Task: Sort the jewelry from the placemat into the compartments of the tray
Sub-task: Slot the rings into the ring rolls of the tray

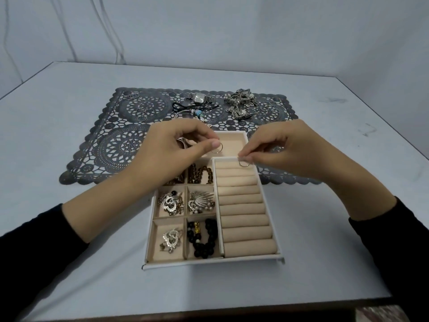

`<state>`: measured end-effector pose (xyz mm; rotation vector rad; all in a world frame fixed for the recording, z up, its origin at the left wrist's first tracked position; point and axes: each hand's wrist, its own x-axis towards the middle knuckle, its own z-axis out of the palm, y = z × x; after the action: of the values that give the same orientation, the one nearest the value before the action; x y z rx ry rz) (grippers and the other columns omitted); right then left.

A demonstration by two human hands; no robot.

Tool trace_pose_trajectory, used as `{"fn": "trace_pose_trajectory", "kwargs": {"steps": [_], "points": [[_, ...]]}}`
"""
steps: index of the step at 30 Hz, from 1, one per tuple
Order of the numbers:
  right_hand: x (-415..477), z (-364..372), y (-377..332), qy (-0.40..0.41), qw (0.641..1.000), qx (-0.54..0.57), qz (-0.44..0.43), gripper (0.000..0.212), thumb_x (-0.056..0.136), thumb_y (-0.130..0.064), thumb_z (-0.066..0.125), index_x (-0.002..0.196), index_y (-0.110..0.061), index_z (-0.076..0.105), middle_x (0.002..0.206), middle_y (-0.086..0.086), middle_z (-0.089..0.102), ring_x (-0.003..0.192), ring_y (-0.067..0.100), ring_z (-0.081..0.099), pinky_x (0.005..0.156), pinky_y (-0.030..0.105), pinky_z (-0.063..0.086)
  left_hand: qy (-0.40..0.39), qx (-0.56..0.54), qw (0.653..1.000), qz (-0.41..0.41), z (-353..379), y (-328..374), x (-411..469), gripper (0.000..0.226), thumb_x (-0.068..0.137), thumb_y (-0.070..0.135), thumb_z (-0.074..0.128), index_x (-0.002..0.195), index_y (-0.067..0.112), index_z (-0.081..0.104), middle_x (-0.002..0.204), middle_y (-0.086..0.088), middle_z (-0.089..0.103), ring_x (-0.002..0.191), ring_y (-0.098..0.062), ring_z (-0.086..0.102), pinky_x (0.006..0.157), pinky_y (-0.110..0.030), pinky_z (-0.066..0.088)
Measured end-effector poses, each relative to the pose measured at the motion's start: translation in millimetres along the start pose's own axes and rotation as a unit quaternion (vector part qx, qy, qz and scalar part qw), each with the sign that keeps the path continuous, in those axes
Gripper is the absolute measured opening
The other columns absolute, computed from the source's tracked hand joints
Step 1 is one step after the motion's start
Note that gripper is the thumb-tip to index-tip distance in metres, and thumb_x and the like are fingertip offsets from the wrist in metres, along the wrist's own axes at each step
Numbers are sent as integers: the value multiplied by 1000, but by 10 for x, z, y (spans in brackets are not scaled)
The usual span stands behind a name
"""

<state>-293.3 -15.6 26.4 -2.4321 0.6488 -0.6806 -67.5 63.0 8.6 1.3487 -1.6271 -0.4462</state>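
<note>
Both hands pinch thin rings over the tray [269,205]: left hand [171,147] over the far compartment, right hand [285,147] at the ring rolls.

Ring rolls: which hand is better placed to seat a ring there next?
Right. The right hand pinches a ring directly over the far end of the ring rolls; the left hand holds its ring above the far open compartment instead.

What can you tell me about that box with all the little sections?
The tray is a white-walled rectangle lined in beige, velvety-looking fabric. Its left side holds square compartments with brooches and bead bracelets; its right side is a column of padded rolls, with one wide compartment at the far end. It lies flat on the table, its far end over the placemat. The right hand holds a ring at the farthest roll.
</note>
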Motion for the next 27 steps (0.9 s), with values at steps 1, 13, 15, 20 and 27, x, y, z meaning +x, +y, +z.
{"fn": "trace_pose_trajectory", "kwargs": {"steps": [1,13,15,20,27], "points": [[2,-6,1,-5,1000,-8,-11,11,79,-8,77,89,-11,77,82,-3,72,76,11,68,71,22,53,0,0,1000,0,8,4,-6,8,81,25,77,88,23,76,80,9,72,77,-4,66,67,-14,50],[-5,-45,5,-74,997,22,27,12,82,-12,73,93,-17,76,86,-7,71,84,13,67,75,22,51,-10,-7,1000,2,28,78,-49,11,82,17,77,91,12,76,82,2,71,75,2,65,62,-4,47],[-7,-52,18,-68,995,46,52,13,82,-13,73,94,-18,76,86,-7,71,84,11,68,76,20,50,-10,-3,1000,3,25,65,-48,10,82,19,77,91,14,76,82,3,72,75,1,65,63,-5,47],[13,-61,34,-71,992,68,78,14,80,-16,75,94,-19,76,87,-4,73,85,14,69,79,28,54,-9,2,1000,3,22,58,-45,11,81,21,77,91,16,76,81,6,72,76,-1,65,64,-6,47],[32,-54,18,-77,991,69,89,14,77,-19,77,91,-19,77,86,-2,73,85,14,69,81,30,55,-9,27,1000,10,23,12,-25,12,81,27,77,91,20,76,81,11,71,77,0,65,71,-10,47]]}}
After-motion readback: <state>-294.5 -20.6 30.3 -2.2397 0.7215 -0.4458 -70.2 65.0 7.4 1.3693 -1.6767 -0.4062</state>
